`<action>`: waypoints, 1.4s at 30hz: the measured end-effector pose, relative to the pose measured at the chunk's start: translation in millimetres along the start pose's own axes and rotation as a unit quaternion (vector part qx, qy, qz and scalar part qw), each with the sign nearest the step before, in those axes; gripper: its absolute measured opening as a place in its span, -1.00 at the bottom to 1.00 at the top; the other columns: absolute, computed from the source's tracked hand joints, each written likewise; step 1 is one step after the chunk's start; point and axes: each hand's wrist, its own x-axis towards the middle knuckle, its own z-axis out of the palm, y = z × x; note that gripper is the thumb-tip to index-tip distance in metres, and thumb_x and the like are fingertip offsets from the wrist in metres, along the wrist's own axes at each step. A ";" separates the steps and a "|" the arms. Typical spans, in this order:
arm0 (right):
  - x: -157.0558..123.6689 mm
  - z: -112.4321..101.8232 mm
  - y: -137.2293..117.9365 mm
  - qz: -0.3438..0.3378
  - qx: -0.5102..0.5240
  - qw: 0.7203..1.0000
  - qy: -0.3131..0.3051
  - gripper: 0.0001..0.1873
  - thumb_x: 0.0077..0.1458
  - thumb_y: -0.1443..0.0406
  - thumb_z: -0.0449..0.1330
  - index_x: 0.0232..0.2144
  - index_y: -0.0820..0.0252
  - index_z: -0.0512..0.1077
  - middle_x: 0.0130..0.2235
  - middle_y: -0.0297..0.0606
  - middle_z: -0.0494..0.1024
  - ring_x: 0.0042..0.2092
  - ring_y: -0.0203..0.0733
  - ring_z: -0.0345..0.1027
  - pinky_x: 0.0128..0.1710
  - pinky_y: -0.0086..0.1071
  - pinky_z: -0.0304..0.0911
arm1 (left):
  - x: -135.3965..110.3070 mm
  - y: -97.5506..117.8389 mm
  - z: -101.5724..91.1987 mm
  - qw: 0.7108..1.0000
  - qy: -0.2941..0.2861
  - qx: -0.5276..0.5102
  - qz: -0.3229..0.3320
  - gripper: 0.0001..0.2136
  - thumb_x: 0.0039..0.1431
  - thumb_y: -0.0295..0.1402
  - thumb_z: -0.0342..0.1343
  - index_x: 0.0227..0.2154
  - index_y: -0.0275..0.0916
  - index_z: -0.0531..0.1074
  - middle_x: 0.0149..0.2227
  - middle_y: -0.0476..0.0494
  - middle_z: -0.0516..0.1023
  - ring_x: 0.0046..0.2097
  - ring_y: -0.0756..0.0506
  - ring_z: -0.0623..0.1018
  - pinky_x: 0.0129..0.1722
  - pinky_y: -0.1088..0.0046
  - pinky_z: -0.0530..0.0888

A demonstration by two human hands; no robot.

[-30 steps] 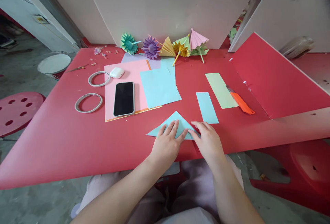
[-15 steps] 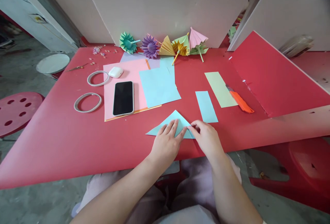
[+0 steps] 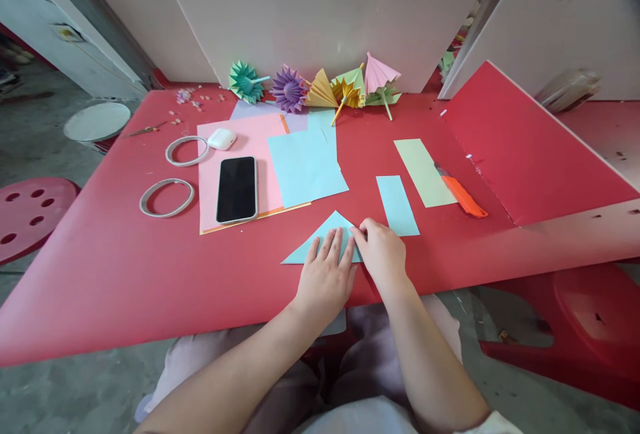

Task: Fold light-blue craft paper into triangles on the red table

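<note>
A light blue sheet of paper [image 3: 325, 234], folded into a triangle, lies near the table's front edge. My left hand [image 3: 327, 274] rests flat on it with fingers spread, pressing it to the table. At the triangle's right slanting edge, my right hand [image 3: 383, 254] has thumb and forefinger pinched together on the paper. The right corner of the triangle is hidden behind my hands. Just beyond my right hand lies a narrow light blue strip [image 3: 397, 204], and past that a pale green strip [image 3: 423, 171] with an orange utility knife [image 3: 464, 195] partly over it.
Pink sheets [image 3: 207, 181] carry a phone [image 3: 237, 189] and a white earbud case [image 3: 222, 139]. Blue sheets [image 3: 307, 167] overlap them. Two tape rolls [image 3: 167, 198] lie left. Folded paper umbrellas [image 3: 290, 89] line the wall. A red board [image 3: 530, 147] leans at right on the red table [image 3: 150, 287].
My right hand has moved left and slightly up along the triangle's right edge. My left hand stays pressed on the paper. The whole view has shifted slightly.
</note>
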 end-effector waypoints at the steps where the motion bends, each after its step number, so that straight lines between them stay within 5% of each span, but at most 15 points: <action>1: 0.4 0.4 0.0 0.004 -0.003 1.000 0.002 -0.75 0.14 0.15 -0.01 -0.48 0.12 0.31 -0.44 -0.30 0.47 -0.36 -0.22 0.34 -0.57 -0.41 -0.09 | 0.2 -0.2 -0.2 1.000 -0.005 -0.001 -0.001 -0.59 0.27 -0.28 -0.22 0.12 -0.33 0.17 0.18 -0.36 0.17 0.21 -0.24 0.17 0.11 0.11 0.16; 23: -1.5 1.9 1.3 0.007 0.011 1.000 0.010 -0.77 0.12 0.13 0.02 -0.45 0.11 0.33 -0.43 -0.32 0.49 -0.35 -0.24 0.34 -0.58 -0.42 -0.12 | 0.5 -3.0 -2.2 1.000 -0.015 0.005 0.007 -0.58 0.27 -0.30 -0.22 0.13 -0.39 0.16 0.18 -0.34 0.17 0.20 -0.23 0.19 0.11 0.16 0.20; 28: -12.4 -7.7 21.2 -0.007 0.047 0.999 0.004 -0.80 0.07 0.12 0.08 -0.29 0.06 0.36 -0.40 -0.35 0.50 -0.35 -0.24 0.35 -0.52 -0.44 -0.01 | 9.0 -10.5 -11.4 1.000 -0.016 -0.005 0.023 -0.60 0.25 -0.23 -0.15 0.04 -0.37 0.28 0.12 -0.35 0.28 0.12 -0.23 0.32 -0.03 0.21 0.36; 31: -20.4 -9.5 38.4 -0.023 0.072 0.997 0.015 -0.77 0.04 0.12 0.12 -0.27 0.07 0.38 -0.44 -0.36 0.48 -0.36 -0.23 0.34 -0.44 -0.43 0.06 | 14.6 -17.1 -16.2 0.999 -0.032 0.003 0.036 -0.70 0.25 -0.42 -0.17 -0.02 -0.32 0.32 0.10 -0.29 0.33 0.08 -0.17 0.38 -0.12 0.29 0.42; 42: -20.3 12.3 58.4 -0.118 0.088 0.984 0.103 -0.81 0.10 0.18 0.09 -0.34 0.14 0.43 -0.48 -0.33 0.46 -0.37 -0.22 0.25 -0.28 -0.36 0.12 | 9.4 -24.2 -11.3 0.996 -0.067 -0.007 0.064 -0.66 0.23 -0.47 -0.13 0.05 -0.35 0.25 0.15 -0.32 0.24 0.15 -0.18 0.28 0.08 0.27 0.28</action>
